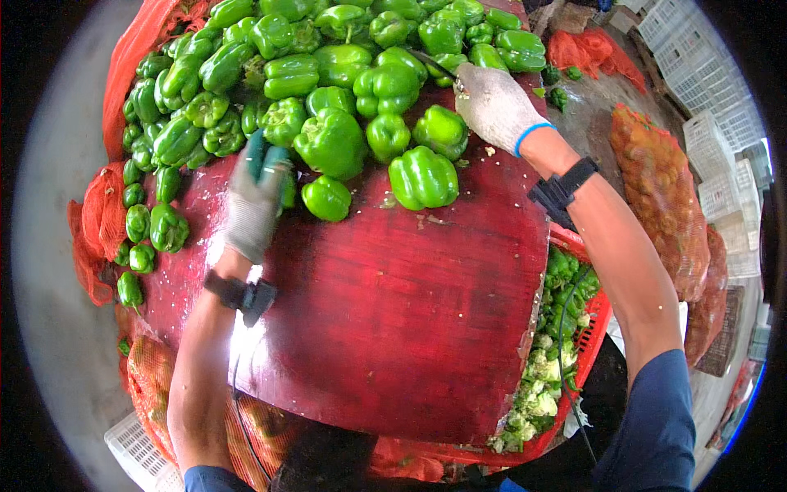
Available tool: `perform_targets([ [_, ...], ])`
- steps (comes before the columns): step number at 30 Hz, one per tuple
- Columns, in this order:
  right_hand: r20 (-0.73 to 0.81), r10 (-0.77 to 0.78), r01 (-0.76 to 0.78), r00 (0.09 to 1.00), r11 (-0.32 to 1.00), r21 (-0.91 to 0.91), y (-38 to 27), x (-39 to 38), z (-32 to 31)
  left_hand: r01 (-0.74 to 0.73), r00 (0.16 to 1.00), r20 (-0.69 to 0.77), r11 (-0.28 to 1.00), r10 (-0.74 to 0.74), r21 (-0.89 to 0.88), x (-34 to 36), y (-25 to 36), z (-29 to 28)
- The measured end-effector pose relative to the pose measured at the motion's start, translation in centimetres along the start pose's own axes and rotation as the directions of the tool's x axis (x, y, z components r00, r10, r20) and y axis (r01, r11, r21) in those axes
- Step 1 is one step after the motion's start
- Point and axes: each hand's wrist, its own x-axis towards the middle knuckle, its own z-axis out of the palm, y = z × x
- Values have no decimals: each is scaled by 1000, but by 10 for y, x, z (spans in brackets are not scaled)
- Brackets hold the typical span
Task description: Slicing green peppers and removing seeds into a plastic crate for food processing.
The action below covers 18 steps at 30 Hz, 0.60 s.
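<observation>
Pepper scraps fill a red crate at the lower right of the frame, beside the red worktop. Left of center, the gloved left hand extends its fingers beside a green pepper; whether it grips cannot be told. At upper right, the gloved right hand is curled around a thin dark tool, near bell peppers heaped across the top.

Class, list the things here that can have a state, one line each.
Left hand: gloved, blurred, grip unclear
Right hand: gloved, closed on thin dark tool
Green peppers: heaped, mostly whole
Red tabletop: partly covered by peppers
Red crate: loaded with pale and green pieces
Orange net sack: full, bulging
White crates: stacked
</observation>
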Motion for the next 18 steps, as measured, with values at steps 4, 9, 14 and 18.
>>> perform_targets([
  [4, -26, -90, 91, 996, 992, 81, -34, -7, -3, -162, 985, -7, 945, 171, 284, -30, 8, 2],
  [9, -93, -97, 115, 991, 970, 213, -36, -16, -3, -362, 808, -234, 768, 541, 529, -26, -11, -61],
  [14, -148, -105, 119, 983, 989, 89, -38, 26, -3, -91, 841, -277, 627, 464, 774, 35, -1, -169],
  [18, 69, -93, 94, 993, 995, -12, -41, 66, 8, 73, 969, -240, 868, 54, 491, 86, -67, -245],
])
